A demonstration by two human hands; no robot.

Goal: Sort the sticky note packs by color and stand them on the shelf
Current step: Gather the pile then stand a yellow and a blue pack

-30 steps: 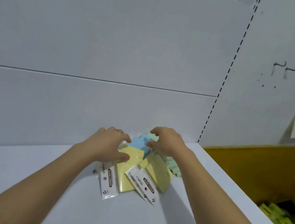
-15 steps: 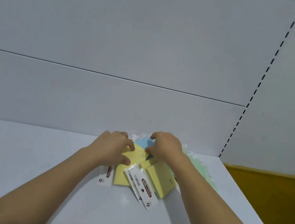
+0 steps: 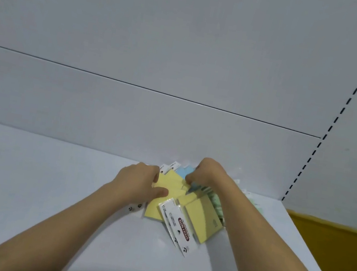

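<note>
1. A heap of sticky note packs lies flat on the white shelf (image 3: 46, 184), close to the back panel (image 3: 175, 123) and toward the shelf's right end.
2. Both bare arms reach in from the near edge and meet over the heap.
3. The left hand (image 3: 139, 182) rests on the heap's left side, thumb pressed flat on a yellow pack (image 3: 160, 208), fingers curled over that pack's far edge. It looks like a loose pinch on the pack, though I cannot tell for sure that it is gripping.
4. The right hand (image 3: 207, 173) sits at the far side of the heap, fingers bent down into the packs. What they pinch, if anything, is hidden under the knuckles.
5. A second yellow pack (image 3: 202, 219) lies on the near right of the heap, tilted, just beside the first.
6. A white header card (image 3: 178, 225) printed "STICKY NOTE" overlaps both yellow packs and sticks out toward the near edge.
7. A blue pack (image 3: 182, 171) peeks out between the two hands, at the far side of the heap.
8. Green packs (image 3: 217, 201) lie on the right of the heap, partly hidden by the right forearm.
</note>
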